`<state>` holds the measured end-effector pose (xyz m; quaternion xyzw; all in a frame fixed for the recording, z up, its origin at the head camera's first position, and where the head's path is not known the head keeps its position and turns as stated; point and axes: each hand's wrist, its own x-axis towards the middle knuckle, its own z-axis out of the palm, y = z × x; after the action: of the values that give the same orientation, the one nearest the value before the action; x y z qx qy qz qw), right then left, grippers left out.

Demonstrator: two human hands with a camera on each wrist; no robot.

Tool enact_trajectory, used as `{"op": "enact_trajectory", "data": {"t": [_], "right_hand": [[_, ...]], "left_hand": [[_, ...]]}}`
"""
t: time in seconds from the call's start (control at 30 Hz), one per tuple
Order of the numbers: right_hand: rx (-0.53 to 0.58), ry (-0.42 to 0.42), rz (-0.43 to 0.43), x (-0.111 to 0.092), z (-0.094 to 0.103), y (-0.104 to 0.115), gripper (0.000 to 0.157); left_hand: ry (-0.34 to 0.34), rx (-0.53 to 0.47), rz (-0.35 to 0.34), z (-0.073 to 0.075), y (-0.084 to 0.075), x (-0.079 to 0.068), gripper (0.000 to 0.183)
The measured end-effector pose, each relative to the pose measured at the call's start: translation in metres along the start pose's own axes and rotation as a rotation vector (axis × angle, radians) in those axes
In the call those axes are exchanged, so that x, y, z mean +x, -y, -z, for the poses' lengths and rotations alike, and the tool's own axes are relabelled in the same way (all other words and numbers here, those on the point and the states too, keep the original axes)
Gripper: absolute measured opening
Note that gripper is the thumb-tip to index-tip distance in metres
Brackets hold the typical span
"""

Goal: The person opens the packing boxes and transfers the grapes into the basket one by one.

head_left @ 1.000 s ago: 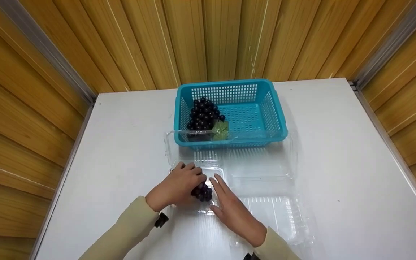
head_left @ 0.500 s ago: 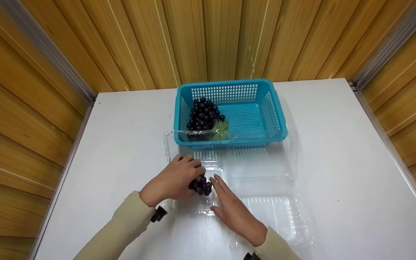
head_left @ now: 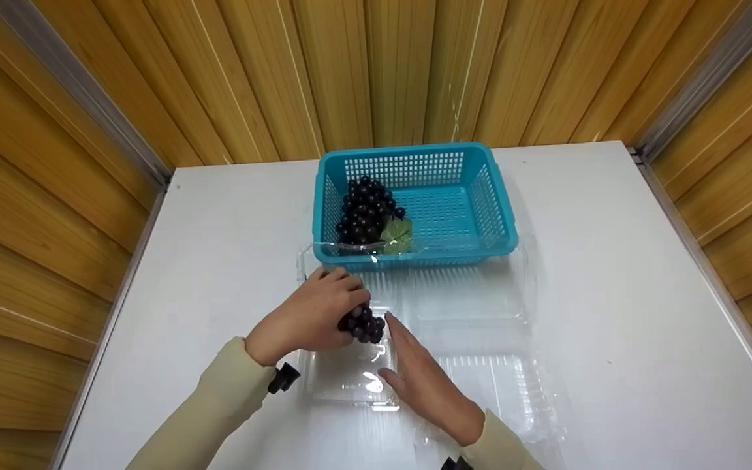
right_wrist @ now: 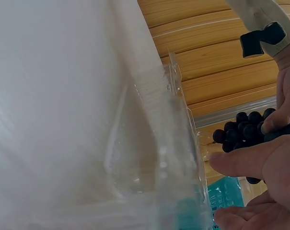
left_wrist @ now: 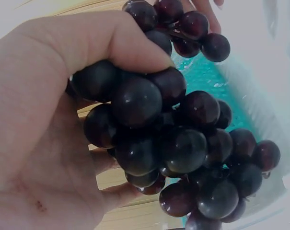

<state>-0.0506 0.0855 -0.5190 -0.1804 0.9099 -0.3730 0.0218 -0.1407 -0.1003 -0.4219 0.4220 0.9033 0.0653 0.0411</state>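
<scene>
My left hand (head_left: 314, 313) grips a bunch of dark purple grapes (head_left: 364, 324) over a clear plastic clamshell box (head_left: 343, 382), whose lid stands folded back toward the basket. In the left wrist view, the thumb and palm lie against the bunch (left_wrist: 183, 148), and several grapes hang free of the fingers. Beside the box's right side is my right hand (head_left: 425, 375), its fingers extended and holding nothing. In the right wrist view, its fingers (right_wrist: 245, 160) are near the grapes and the box wall; whether they touch the plastic I cannot tell.
Behind the boxes stands a turquoise basket (head_left: 480, 251) with another dark grape bunch (head_left: 363, 209) and a green leaf (head_left: 397, 234) at its left. A second clear clamshell box (head_left: 490, 385) lies opened out on the right. Wood-patterned panels (head_left: 402, 72) border the white table (head_left: 611, 294).
My left hand has moved up and away from me with the grapes, out of the box's base. The left box has shifted slightly toward me. My right hand has barely moved.
</scene>
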Motion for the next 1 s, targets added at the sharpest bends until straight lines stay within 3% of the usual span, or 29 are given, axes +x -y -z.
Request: {"op": "enact_trajectory", "data": {"t": [0.33, 1.0], "right_hand": [[0.005, -0.018, 0.019, 0.000, 0.001, 0.000, 0.080], [0.013, 0.009, -0.010, -0.003, 0.005, 0.001, 0.079]], "left_hand": [[0.009, -0.016, 0.004, 0.010, -0.002, 0.003, 0.038], [-0.079, -0.010, -0.025, 0.037, 0.001, 0.017, 0.036]]}}
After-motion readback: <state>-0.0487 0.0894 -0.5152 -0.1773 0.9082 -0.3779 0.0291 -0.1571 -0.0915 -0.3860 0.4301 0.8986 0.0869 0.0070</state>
